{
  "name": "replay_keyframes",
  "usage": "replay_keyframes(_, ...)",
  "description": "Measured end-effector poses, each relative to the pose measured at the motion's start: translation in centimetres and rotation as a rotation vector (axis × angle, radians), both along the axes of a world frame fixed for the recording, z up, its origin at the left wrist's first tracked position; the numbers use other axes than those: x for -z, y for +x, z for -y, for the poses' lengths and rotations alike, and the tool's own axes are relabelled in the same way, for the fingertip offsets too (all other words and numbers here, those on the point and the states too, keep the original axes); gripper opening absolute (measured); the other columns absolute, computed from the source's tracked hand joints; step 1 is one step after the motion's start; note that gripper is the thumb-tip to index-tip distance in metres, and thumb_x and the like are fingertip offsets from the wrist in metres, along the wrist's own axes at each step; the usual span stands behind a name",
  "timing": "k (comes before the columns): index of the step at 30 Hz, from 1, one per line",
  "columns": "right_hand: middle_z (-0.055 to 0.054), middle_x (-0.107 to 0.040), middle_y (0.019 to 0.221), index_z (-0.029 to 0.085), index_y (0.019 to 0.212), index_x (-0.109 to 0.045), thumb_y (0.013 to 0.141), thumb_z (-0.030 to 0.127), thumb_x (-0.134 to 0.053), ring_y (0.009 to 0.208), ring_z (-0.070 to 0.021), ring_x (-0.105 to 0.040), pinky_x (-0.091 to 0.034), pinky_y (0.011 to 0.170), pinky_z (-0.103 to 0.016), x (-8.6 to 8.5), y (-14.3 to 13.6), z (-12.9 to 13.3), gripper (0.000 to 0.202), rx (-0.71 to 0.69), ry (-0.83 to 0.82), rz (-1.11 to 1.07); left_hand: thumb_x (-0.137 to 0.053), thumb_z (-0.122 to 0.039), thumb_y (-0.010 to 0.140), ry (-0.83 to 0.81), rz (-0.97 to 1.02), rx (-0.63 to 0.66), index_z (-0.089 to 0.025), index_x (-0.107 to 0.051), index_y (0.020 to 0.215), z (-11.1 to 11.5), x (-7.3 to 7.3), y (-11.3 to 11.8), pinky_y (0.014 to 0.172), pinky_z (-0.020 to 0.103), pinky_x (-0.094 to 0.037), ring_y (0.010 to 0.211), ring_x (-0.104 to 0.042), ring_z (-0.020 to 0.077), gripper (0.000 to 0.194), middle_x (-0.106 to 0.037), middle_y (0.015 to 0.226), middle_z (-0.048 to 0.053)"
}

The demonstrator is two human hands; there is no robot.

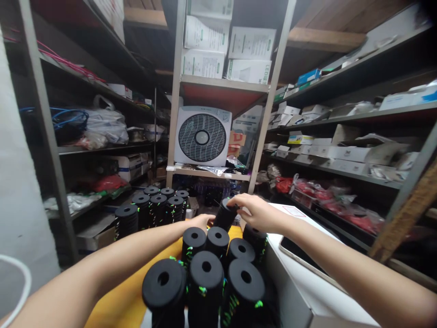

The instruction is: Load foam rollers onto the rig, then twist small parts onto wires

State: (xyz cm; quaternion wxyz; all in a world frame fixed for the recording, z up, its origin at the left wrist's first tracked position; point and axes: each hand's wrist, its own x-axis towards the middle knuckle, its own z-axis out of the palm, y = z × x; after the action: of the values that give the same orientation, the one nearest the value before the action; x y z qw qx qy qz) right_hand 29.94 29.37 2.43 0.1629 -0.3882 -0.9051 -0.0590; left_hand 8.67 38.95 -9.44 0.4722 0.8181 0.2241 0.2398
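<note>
Steadying the tilted black roll (224, 217), left of the white box (290, 280), works best with the right hand (255, 213) part-closed on its top, as shown, and the left hand (202, 221), its grip indeterminable, supporting low.

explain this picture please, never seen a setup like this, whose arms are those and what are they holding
No machine here: these are a person's bare hands, seen by one camera worn on the head. Both are at a tilted black cylinder: the right hand has fingers on its top, the left hand is beside it, its grip mostly hidden. More black cylinders with center holes stand nearby, around something yellow. A white box is at right, shelves behind.
</note>
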Motion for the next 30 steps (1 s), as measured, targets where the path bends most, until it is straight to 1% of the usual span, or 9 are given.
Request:
replay_keyframes(5,-0.007,-0.065,0.119,0.018,0.115,-0.063,0.097,0.032,-0.06,0.103,-0.021,-0.065,-0.055,0.089,-0.043,-2.5,-0.6,0.3,0.023,-0.055,0.11,-0.046,-0.065,-0.032,0.092,0.124,-0.034,-0.065,-0.018,-0.06,0.124,-1.4,-2.0,-1.3,0.084,0.048,-0.057,0.102,-0.066,0.0264,0.035,-0.064,0.126,0.01)
replay_keyframes(8,-0.007,-0.065,0.12,0.019,0.116,-0.063,0.098,0.032,-0.059,0.105,-0.0214,-0.065,-0.054,0.091,-0.044,-4.5,-1.1,0.9,0.023,-0.092,0.204,-0.077,-0.065,-0.033,0.092,0.19,-0.022,-0.107,-0.018,-0.061,0.123,-0.9,-5.1,-2.4,0.084,0.047,-0.057,0.101,-0.067,0.0262,0.035,-0.064,0.125,0.01)
replay_keyframes(11,-0.008,-0.066,0.117,0.018,0.117,-0.062,0.097,0.027,-0.059,0.107,-0.0225,-0.064,-0.053,0.093,-0.045,-7.5,-1.9,2.2,0.021,-0.135,0.301,-0.112,-0.064,-0.032,0.093,0.246,-0.001,-0.159,-0.018,-0.06,0.123,0.7,-9.4,-3.9,0.082,0.046,-0.058,0.1,-0.067,0.0254,0.034,-0.065,0.123,0.01)
replay_keyframes(16,-0.01,-0.069,0.116,0.018,0.118,-0.062,0.094,0.017,-0.053,0.111,-0.0256,-0.064,-0.051,0.096,-0.045,-13.4,-4.7,6.7,0.025,-0.244,0.449,-0.186,-0.064,-0.03,0.093,0.295,0.064,-0.252,-0.018,-0.06,0.123,7.0,-16.8,-8.1,0.082,0.046,-0.058,0.098,-0.067,0.0248,0.032,-0.065,0.121,0.009)
replay_keyframes(20,-0.005,-0.069,0.111,0.018,0.115,-0.065,0.093,0.019,-0.054,0.11,-0.0234,-0.064,-0.051,0.096,-0.043,-17.1,-9.1,11.5,0.025,-0.363,0.489,-0.252,-0.066,-0.026,0.092,0.258,0.129,-0.345,-0.016,-0.064,0.116,15.1,-20.0,-12.1,0.081,0.045,-0.058,0.094,-0.069,0.0232,0.026,-0.068,0.113,0.008)
replay_keyframes(22,-0.003,-0.067,0.111,0.017,0.115,-0.065,0.092,0.018,-0.055,0.11,-0.0217,-0.064,-0.049,0.097,-0.043,-18.2,-11.8,13.8,0.025,-0.451,0.514,-0.299,-0.073,-0.02,0.085,0.233,0.191,-0.415,-0.016,-0.065,0.11,19.5,-20.1,-13.7,0.085,0.046,-0.056,0.093,-0.069,0.0228,0.026,-0.071,0.106,0.005)
replay_keyframes(24,-0.002,-0.066,0.11,0.016,0.113,-0.066,0.091,0.018,-0.055,0.108,-0.0202,-0.064,-0.048,0.097,-0.042,-18.7,-14.8,16.0,0.024,-0.551,0.516,-0.314,-0.083,-0.014,0.072,0.197,0.256,-0.491,-0.016,-0.066,0.105,23.8,-19.2,-15.0,0.09,0.046,-0.054,0.094,-0.07,0.023,0.038,-0.074,0.099,0.002)
replay_keyframes(27,-0.001,-0.066,0.105,0.014,0.11,-0.066,0.092,0.019,-0.058,0.106,-0.0186,-0.062,-0.046,0.097,-0.04,-17.9,-19.4,18.7,0.021,-0.67,0.466,-0.258,-0.089,-0.013,0.06,0.105,0.294,-0.587,-0.017,-0.067,0.096,29.4,-16.5,-16.3,0.091,0.045,-0.053,0.094,-0.071,0.0252,0.043,-0.078,0.092,0.0)
replay_keyframes(30,-0.003,-0.066,0.102,0.011,0.107,-0.066,0.093,0.018,-0.058,0.104,-0.0181,-0.061,-0.046,0.095,-0.036,-15.7,-23.4,20.6,0.017,-0.742,0.381,-0.172,-0.086,-0.014,0.068,0.016,0.312,-0.659,-0.016,-0.068,0.101,33.5,-12.7,-17.4,0.09,0.048,-0.055,0.097,-0.07,0.026,0.038,-0.077,0.101,0.004)
